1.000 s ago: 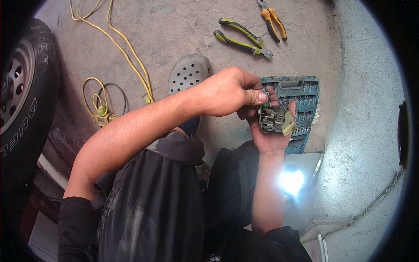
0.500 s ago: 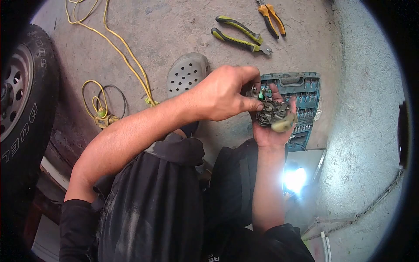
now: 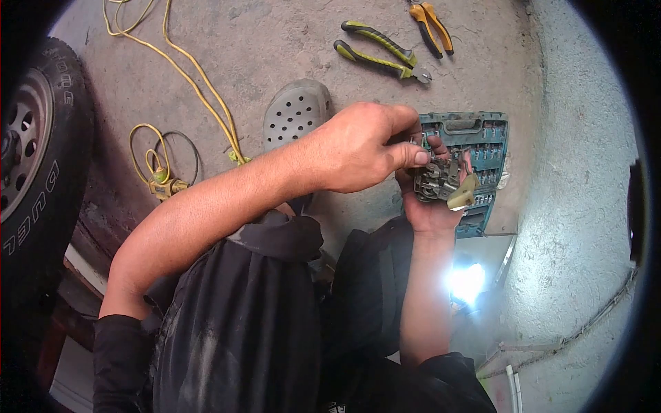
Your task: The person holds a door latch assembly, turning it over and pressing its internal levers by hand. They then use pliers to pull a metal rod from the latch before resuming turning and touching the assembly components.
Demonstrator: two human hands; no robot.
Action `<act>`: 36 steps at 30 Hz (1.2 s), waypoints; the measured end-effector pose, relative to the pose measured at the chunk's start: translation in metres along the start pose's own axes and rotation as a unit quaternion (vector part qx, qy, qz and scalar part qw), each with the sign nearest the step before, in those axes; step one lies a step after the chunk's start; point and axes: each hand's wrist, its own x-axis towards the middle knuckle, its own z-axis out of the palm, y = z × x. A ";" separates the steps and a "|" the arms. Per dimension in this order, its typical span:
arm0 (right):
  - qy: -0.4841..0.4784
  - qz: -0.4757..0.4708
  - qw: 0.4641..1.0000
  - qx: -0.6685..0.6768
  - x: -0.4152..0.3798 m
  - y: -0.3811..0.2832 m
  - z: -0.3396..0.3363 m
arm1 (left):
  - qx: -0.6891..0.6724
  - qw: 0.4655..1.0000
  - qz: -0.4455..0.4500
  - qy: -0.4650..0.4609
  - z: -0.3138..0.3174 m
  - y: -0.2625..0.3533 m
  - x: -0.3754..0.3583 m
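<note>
A small, greasy metal mechanism (image 3: 435, 180) with levers and a cream plastic piece (image 3: 463, 193) on its lower right side lies in my right hand (image 3: 432, 216). That palm is turned up under it, with fingers curled around its far side. From the left, my left hand (image 3: 361, 148) grips the mechanism's upper left edge, its thumb pressed on top. The left fingertips are partly hidden behind the part. Just beyond both hands, a blue socket set case (image 3: 501, 138) lies open on the floor, with rows of bits and sockets.
Green-and-black cutting pliers (image 3: 382, 51) and orange-handled pliers (image 3: 432, 29) lie on the concrete floor. A yellow cord (image 3: 196, 65) runs at left, near a tyre (image 3: 65, 138). A bright lamp (image 3: 466, 281) shines beside my right forearm, close to the wall (image 3: 571, 206).
Both hands have shifted slightly right with the mechanism, which has turned a little. A green bit seen on it earlier is now hidden, and the cream piece shows from another angle.
</note>
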 end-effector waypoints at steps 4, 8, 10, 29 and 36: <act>-0.054 0.030 0.998 0.011 0.000 0.000 -0.004 | -0.035 0.999 -0.003 -0.029 -0.001 0.000 0.002; -0.087 0.041 0.995 0.005 -0.002 0.002 -0.007 | -0.178 0.976 -0.083 -0.095 -0.003 0.000 0.003; -0.082 0.040 0.996 -0.002 -0.004 0.002 -0.006 | -0.174 0.980 -0.063 -0.078 0.002 0.001 -0.001; -0.040 0.036 0.998 -0.020 -0.002 0.001 0.003 | -0.184 0.977 -0.091 -0.062 0.001 -0.011 0.008; 0.024 0.006 0.997 -0.071 -0.006 -0.001 0.006 | -0.157 0.984 -0.062 -0.058 0.001 -0.018 0.007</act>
